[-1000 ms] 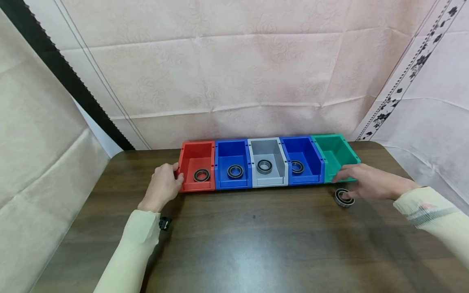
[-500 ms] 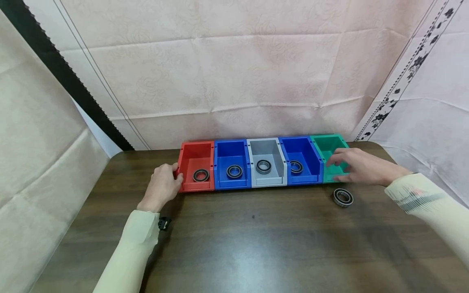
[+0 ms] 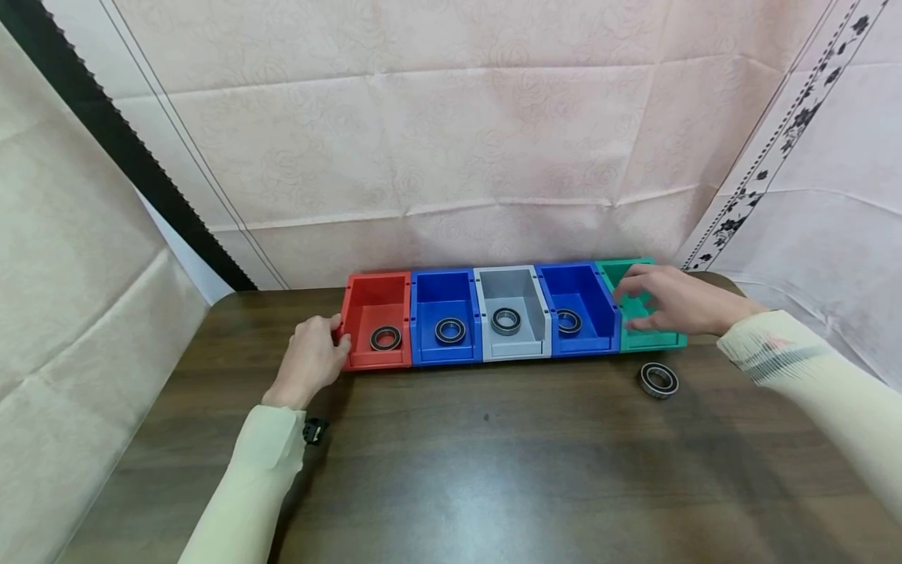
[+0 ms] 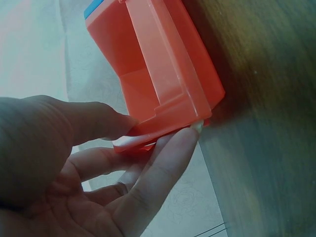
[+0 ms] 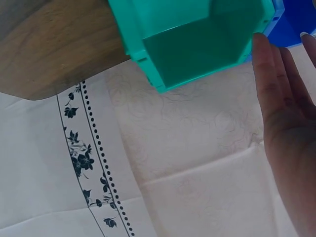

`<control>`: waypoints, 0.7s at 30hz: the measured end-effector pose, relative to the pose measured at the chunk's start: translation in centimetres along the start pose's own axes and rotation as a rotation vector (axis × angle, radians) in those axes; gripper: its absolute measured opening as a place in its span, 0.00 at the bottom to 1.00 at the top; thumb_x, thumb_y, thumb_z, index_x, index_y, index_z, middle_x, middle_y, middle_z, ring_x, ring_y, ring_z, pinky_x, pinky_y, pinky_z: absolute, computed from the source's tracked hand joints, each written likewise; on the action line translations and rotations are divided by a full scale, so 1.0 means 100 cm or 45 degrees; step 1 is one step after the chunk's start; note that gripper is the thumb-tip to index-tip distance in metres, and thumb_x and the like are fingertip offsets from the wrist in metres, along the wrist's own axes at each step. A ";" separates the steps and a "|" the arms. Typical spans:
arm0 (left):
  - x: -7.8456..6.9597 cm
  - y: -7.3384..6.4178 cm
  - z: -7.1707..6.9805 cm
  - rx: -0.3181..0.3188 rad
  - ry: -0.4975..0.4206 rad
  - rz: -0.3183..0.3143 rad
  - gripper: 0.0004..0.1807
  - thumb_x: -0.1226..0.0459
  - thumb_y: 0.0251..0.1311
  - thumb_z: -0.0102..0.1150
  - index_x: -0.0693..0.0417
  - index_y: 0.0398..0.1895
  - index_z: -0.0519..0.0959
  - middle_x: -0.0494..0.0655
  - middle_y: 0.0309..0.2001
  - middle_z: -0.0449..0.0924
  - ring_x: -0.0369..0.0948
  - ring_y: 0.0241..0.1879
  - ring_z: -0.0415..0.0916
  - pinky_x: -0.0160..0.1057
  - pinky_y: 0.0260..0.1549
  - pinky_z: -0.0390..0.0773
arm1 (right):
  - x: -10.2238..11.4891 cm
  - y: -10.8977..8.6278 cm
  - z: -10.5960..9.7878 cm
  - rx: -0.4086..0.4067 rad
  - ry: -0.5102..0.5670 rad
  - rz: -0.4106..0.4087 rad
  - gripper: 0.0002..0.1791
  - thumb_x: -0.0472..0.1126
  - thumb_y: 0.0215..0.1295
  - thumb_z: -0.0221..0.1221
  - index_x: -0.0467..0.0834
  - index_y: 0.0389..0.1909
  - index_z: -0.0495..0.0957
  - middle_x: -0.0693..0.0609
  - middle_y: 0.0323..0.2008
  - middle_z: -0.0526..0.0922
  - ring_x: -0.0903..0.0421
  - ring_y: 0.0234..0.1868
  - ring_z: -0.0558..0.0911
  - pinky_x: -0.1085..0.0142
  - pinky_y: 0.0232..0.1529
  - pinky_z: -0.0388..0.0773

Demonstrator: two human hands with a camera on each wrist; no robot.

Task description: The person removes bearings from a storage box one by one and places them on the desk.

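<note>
A creased pale cloth (image 3: 458, 157) is hanging behind the brown tabletop (image 3: 479, 470), and I am looking down at both through the head camera. The green bin (image 3: 655, 341) is sitting at the row's right end, its long axis running near to far. The right hand (image 3: 676, 300) is hovering over it, fingers pointing left toward the wall beside the right blue bin (image 3: 581, 286); thumb and fingers are standing apart, holding nothing I can see. I cannot tell whether they are touching the rim. A loose bearing (image 3: 658, 393) is lying flat just on the green bin's near side, nearer than those fingertips and slightly right, with the right hand much the closer. Leftward, the grey bin (image 3: 510, 288), left blue bin (image 3: 444, 296) and red bin (image 3: 379, 294) are following. At the far left, the left hand (image 3: 310, 356) is pinching the red bin's left wall between thumb and fingers.
</note>
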State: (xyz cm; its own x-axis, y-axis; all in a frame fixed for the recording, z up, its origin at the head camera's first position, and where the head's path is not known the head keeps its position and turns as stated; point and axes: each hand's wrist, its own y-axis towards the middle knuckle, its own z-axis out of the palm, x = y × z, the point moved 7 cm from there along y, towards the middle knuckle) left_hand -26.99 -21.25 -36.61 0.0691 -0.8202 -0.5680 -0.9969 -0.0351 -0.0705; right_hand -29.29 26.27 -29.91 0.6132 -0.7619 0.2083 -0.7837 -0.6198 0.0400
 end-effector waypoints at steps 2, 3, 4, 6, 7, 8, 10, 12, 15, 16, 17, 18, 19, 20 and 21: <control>0.000 0.000 0.000 0.005 -0.002 -0.005 0.23 0.67 0.77 0.57 0.71 0.70 0.74 0.65 0.49 0.81 0.51 0.37 0.81 0.43 0.37 0.88 | 0.000 0.004 -0.001 -0.001 0.005 -0.010 0.18 0.38 0.59 0.78 0.44 0.50 0.88 0.49 0.50 0.83 0.49 0.46 0.84 0.51 0.46 0.86; 0.000 0.000 0.001 0.007 -0.002 -0.009 0.23 0.67 0.77 0.57 0.70 0.70 0.74 0.65 0.49 0.81 0.51 0.37 0.81 0.42 0.36 0.88 | 0.001 0.007 -0.001 -0.002 0.011 -0.014 0.18 0.38 0.59 0.78 0.43 0.50 0.88 0.48 0.50 0.83 0.48 0.47 0.85 0.50 0.47 0.86; 0.001 0.000 0.001 0.008 -0.003 -0.012 0.23 0.67 0.77 0.58 0.70 0.69 0.74 0.65 0.49 0.81 0.51 0.37 0.81 0.42 0.36 0.88 | 0.001 0.009 -0.001 0.000 0.020 -0.014 0.18 0.38 0.60 0.78 0.43 0.51 0.87 0.47 0.51 0.83 0.47 0.47 0.86 0.49 0.48 0.86; 0.001 -0.001 0.001 0.010 -0.007 -0.019 0.23 0.67 0.77 0.58 0.70 0.69 0.74 0.65 0.49 0.81 0.51 0.36 0.80 0.42 0.36 0.88 | 0.003 0.014 -0.001 0.009 0.030 -0.005 0.19 0.39 0.61 0.77 0.42 0.53 0.87 0.45 0.52 0.83 0.44 0.50 0.86 0.47 0.50 0.86; 0.001 -0.001 0.001 0.011 -0.009 -0.023 0.23 0.67 0.77 0.58 0.71 0.69 0.74 0.65 0.48 0.81 0.51 0.36 0.80 0.42 0.36 0.88 | 0.004 0.017 -0.001 0.016 0.035 0.003 0.20 0.39 0.61 0.77 0.41 0.53 0.86 0.44 0.52 0.83 0.43 0.51 0.87 0.46 0.51 0.86; 0.001 -0.001 0.001 0.012 -0.009 -0.026 0.23 0.67 0.77 0.58 0.71 0.68 0.75 0.65 0.48 0.81 0.50 0.36 0.80 0.42 0.36 0.88 | 0.005 0.019 0.000 0.021 0.040 0.013 0.21 0.39 0.61 0.77 0.41 0.54 0.86 0.44 0.53 0.83 0.42 0.51 0.87 0.45 0.52 0.86; 0.002 -0.001 0.001 0.014 -0.009 -0.030 0.22 0.67 0.76 0.58 0.71 0.68 0.75 0.65 0.48 0.81 0.50 0.36 0.81 0.42 0.36 0.88 | 0.007 0.024 0.000 0.029 0.037 0.026 0.21 0.39 0.62 0.77 0.41 0.56 0.86 0.43 0.53 0.83 0.43 0.51 0.87 0.45 0.52 0.86; 0.002 -0.001 0.001 0.016 -0.011 -0.028 0.22 0.67 0.76 0.58 0.71 0.67 0.75 0.65 0.48 0.81 0.50 0.36 0.81 0.42 0.36 0.88 | 0.009 0.029 0.001 0.032 0.023 0.035 0.22 0.39 0.62 0.77 0.41 0.56 0.85 0.41 0.54 0.82 0.43 0.50 0.86 0.45 0.53 0.85; 0.001 -0.001 0.001 0.014 -0.008 -0.017 0.22 0.67 0.76 0.58 0.71 0.67 0.75 0.64 0.48 0.81 0.50 0.36 0.81 0.42 0.36 0.88 | 0.011 0.036 0.002 0.035 0.011 0.053 0.22 0.40 0.62 0.76 0.41 0.57 0.85 0.40 0.56 0.82 0.42 0.51 0.84 0.44 0.55 0.83; 0.001 -0.001 0.001 0.012 -0.007 -0.012 0.22 0.67 0.76 0.58 0.71 0.68 0.75 0.65 0.48 0.81 0.50 0.36 0.80 0.42 0.36 0.88 | 0.011 0.038 0.002 0.039 0.016 0.065 0.22 0.39 0.62 0.76 0.41 0.57 0.85 0.39 0.57 0.82 0.42 0.51 0.84 0.43 0.55 0.83; 0.001 -0.001 0.000 0.011 -0.006 -0.008 0.22 0.67 0.77 0.58 0.71 0.68 0.75 0.65 0.48 0.81 0.50 0.36 0.80 0.42 0.36 0.88 | 0.011 0.040 0.003 0.043 0.018 0.075 0.23 0.39 0.62 0.76 0.40 0.57 0.85 0.38 0.57 0.82 0.41 0.52 0.84 0.42 0.55 0.82; 0.000 -0.001 0.000 0.010 -0.005 -0.005 0.23 0.67 0.77 0.58 0.70 0.68 0.75 0.65 0.48 0.81 0.50 0.36 0.80 0.42 0.36 0.88 | 0.011 0.042 0.003 0.046 0.031 0.085 0.23 0.39 0.62 0.76 0.40 0.57 0.85 0.38 0.57 0.82 0.41 0.52 0.84 0.42 0.55 0.83; 0.000 0.000 0.000 0.010 -0.004 -0.006 0.23 0.67 0.77 0.58 0.70 0.69 0.74 0.65 0.48 0.81 0.50 0.36 0.80 0.42 0.36 0.88 | 0.011 0.044 0.004 0.052 0.043 0.095 0.23 0.39 0.62 0.76 0.40 0.57 0.84 0.38 0.57 0.81 0.40 0.52 0.84 0.42 0.55 0.83; 0.000 0.000 0.000 0.011 -0.005 -0.007 0.23 0.66 0.77 0.58 0.70 0.70 0.74 0.65 0.48 0.81 0.51 0.36 0.80 0.41 0.36 0.88 | 0.011 0.045 0.005 0.057 0.056 0.103 0.23 0.39 0.62 0.76 0.40 0.57 0.84 0.37 0.57 0.81 0.40 0.51 0.84 0.42 0.54 0.83; 0.000 0.000 0.001 0.013 -0.006 -0.010 0.24 0.66 0.77 0.58 0.70 0.70 0.74 0.65 0.49 0.81 0.51 0.36 0.80 0.41 0.36 0.87 | 0.011 0.047 0.006 0.064 0.069 0.112 0.23 0.39 0.62 0.76 0.40 0.57 0.84 0.37 0.58 0.81 0.39 0.52 0.84 0.42 0.53 0.84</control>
State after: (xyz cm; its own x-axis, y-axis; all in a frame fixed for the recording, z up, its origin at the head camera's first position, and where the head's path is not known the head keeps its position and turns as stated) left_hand -27.00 -21.25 -36.67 0.0773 -0.8170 -0.5714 -0.9959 -0.0357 -0.0837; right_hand -32.26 22.44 -30.08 0.5351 -0.8034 0.2612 -0.8275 -0.5607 -0.0295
